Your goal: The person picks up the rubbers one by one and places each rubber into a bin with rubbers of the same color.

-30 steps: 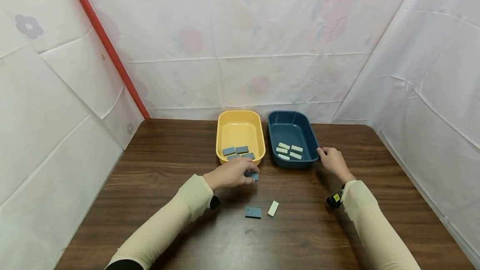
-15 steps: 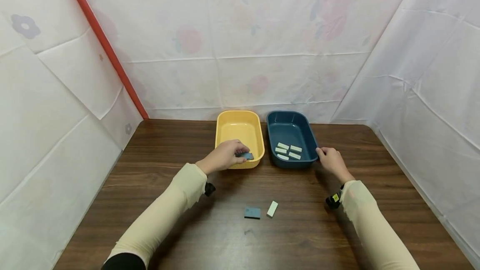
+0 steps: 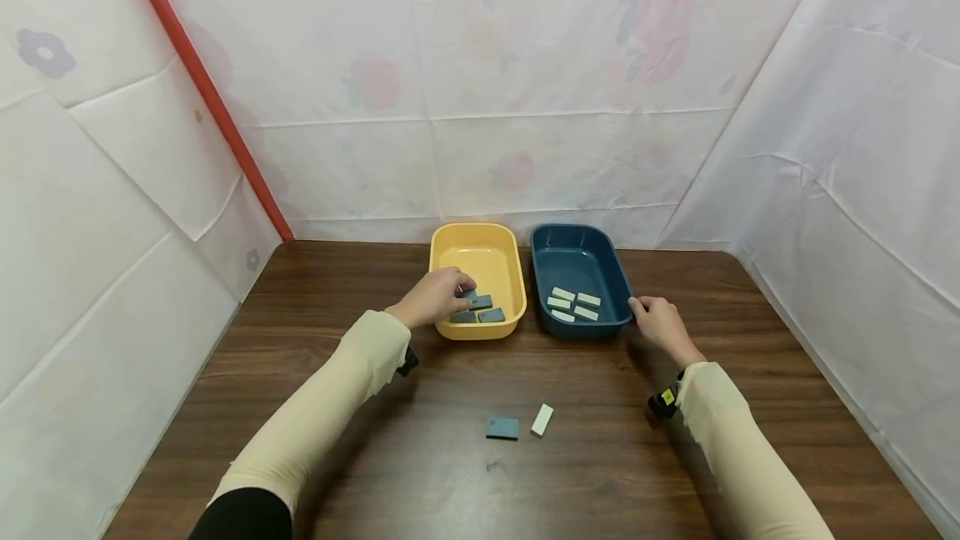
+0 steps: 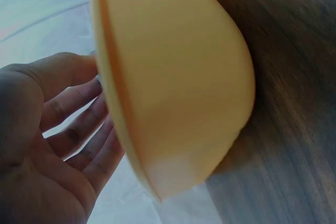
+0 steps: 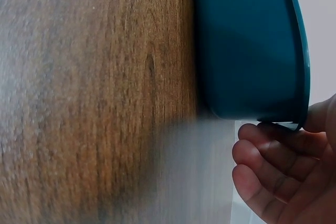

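My left hand [image 3: 437,297] reaches over the left side of the yellow tray [image 3: 514,267], pinching a small blue-grey rectangular block [image 3: 469,294] between thumb and fingers. Several like blocks [image 3: 491,316] lie below it on the tray floor, partly covered by the hand. In the left wrist view the tray wall [image 4: 178,77] hides the fingertips and nearly all of the block. My right hand [image 3: 664,328] grips the near right corner of the dark blue tray [image 3: 624,280], thumb at the rim and fingers curled under it, as the right wrist view shows. Several pale green blocks [image 3: 588,300] lie inside that tray.
On the brown wooden table [image 3: 585,473], in front of the trays, lie one blue-grey block [image 3: 502,427] and one pale green block [image 3: 542,421], close together. The two trays stand side by side near the back edge, before a white patterned sheet [image 3: 480,90].
My left hand has carried the blue-grey block from in front of the yellow tray, over its near rim, to the tray's left side. The right hand keeps its grip on the blue tray.
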Motion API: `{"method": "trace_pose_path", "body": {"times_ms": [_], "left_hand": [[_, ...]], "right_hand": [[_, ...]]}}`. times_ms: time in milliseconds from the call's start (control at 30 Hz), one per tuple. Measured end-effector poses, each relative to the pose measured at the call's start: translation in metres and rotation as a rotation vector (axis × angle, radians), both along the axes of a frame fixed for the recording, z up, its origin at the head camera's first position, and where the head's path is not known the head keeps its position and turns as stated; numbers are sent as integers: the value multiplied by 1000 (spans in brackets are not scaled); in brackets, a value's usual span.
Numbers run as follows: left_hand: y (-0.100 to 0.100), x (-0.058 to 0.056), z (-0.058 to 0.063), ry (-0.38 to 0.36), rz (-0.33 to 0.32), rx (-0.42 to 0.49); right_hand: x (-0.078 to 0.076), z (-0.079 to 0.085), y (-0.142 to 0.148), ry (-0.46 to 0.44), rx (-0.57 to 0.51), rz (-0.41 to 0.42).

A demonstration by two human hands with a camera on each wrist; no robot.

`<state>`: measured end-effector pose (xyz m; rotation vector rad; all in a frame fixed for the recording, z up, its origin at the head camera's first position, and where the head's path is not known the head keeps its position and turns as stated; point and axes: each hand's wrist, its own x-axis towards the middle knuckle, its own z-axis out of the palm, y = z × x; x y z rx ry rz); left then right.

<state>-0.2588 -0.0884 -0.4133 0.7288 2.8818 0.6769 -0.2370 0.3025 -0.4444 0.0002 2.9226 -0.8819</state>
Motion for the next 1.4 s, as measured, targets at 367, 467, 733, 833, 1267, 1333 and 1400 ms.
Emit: {"method": "trace_pose_path", "body": {"times_ms": [367, 467, 733, 833, 1267, 1333, 1400], "left_hand": [[-5, -20, -8, 32, 52, -34], [-5, -26, -11, 32, 47, -55], [-3, -39, -18, 28, 53, -71], [-2, -43, -23, 76, 20, -136], [7, -53, -38, 185, -47, -257], [7, -54, -39, 184, -44, -258], [8, -54, -38, 171, -38, -258]], "right_hand": [[1, -2, -1, 26, -5, -7], [0, -2, -1, 21, -2, -16], [-3, -2, -1, 30, 12, -1], [-2, -2, -1, 27, 11, -4], [-2, -5, 0, 33, 7, -18], [-2, -4, 0, 36, 7, -18], [-2, -4, 1, 33, 8, -17]]}}
